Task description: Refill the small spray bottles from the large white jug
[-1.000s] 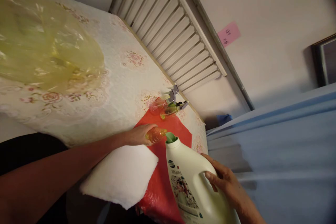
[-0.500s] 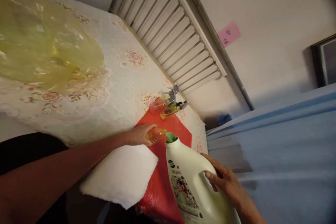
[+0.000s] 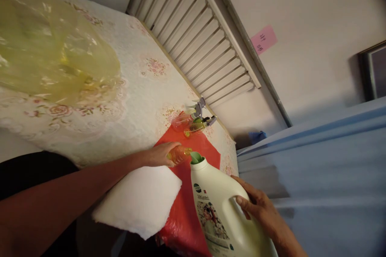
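My left hand (image 3: 162,154) is wrapped round a small clear bottle (image 3: 180,155) that looks orange against the red behind it. Its mouth meets the green pouring spout (image 3: 196,158) of a large pale detergent jug (image 3: 221,204). The jug leans toward the bottle, and my right hand (image 3: 256,204) grips it by its handle. Whether liquid is flowing between them is too small to tell. Beyond my left hand, two spray bottles, one pinkish (image 3: 181,121) and one greenish (image 3: 194,127), stand on a red sheet (image 3: 208,148).
A thick white pad (image 3: 141,202) lies below my left forearm. On the flowered tablecloth (image 3: 135,100) a yellow plastic bag (image 3: 54,48) sits at the left. A white radiator (image 3: 196,28) runs along the wall behind. Blue cloth (image 3: 331,168) hangs at the right, below a pink note (image 3: 263,39).
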`<act>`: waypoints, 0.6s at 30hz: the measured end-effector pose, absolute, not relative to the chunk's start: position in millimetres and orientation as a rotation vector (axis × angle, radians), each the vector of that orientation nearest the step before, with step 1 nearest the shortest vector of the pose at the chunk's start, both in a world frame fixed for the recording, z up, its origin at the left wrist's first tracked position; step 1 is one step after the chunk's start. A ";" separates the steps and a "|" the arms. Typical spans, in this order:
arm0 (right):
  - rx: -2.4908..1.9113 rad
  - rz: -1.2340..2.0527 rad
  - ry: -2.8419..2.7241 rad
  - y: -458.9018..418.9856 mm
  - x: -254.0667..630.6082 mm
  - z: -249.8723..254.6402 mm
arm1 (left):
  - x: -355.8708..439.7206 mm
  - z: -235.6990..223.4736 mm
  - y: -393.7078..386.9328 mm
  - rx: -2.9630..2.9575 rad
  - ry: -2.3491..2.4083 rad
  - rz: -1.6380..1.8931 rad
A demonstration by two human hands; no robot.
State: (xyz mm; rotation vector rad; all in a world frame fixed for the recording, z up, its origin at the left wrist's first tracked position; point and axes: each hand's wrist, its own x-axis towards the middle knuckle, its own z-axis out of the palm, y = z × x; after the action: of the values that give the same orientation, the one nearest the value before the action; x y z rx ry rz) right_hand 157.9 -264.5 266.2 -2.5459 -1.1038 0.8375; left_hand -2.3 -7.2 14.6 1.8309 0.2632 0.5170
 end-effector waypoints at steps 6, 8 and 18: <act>-2.537 0.849 -1.098 -265.9 159.0 265.8 | -3.9 17.8 -7.8 1.817 0.283 0.484; -2.540 0.846 -1.098 -264.7 157.0 267.1 | -3.8 18.3 -8.2 1.807 0.269 0.493; -2.553 0.844 -1.097 -263.6 154.4 269.8 | -1.0 10.0 -7.4 1.801 0.259 0.497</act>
State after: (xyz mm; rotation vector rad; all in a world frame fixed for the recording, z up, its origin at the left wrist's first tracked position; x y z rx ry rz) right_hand 154.4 -263.6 269.8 -2.5526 -1.0966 0.8436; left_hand -1.0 -7.4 10.0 1.8014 0.2592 0.4970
